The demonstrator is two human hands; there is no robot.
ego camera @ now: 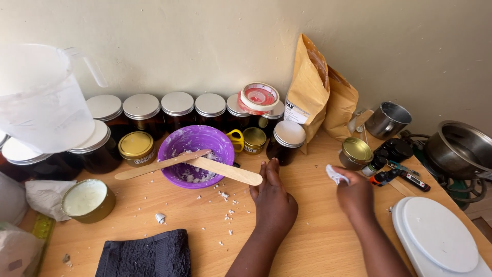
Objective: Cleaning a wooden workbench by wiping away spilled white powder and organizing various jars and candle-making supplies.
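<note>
My left hand (273, 197) lies flat on the wooden table (307, 231), fingers together and pointing toward the purple bowl (196, 154), holding nothing. Two flat wooden stir sticks (225, 171) rest across that bowl, which holds white wax flakes. More flakes are scattered on the table between bowl and hand. My right hand (354, 192) is closed on a small white crumpled wipe (335, 174), pressed near the table just in front of a small gold tin (355, 152).
Dark jars with silver lids (177, 110) line the wall. A gold tin of white wax (88, 200) and a dark towel (146, 254) sit front left. White scale (441, 233) front right. Brown paper bags (312, 92), metal cup (388, 119), pot (458, 146), plastic jug (43, 97).
</note>
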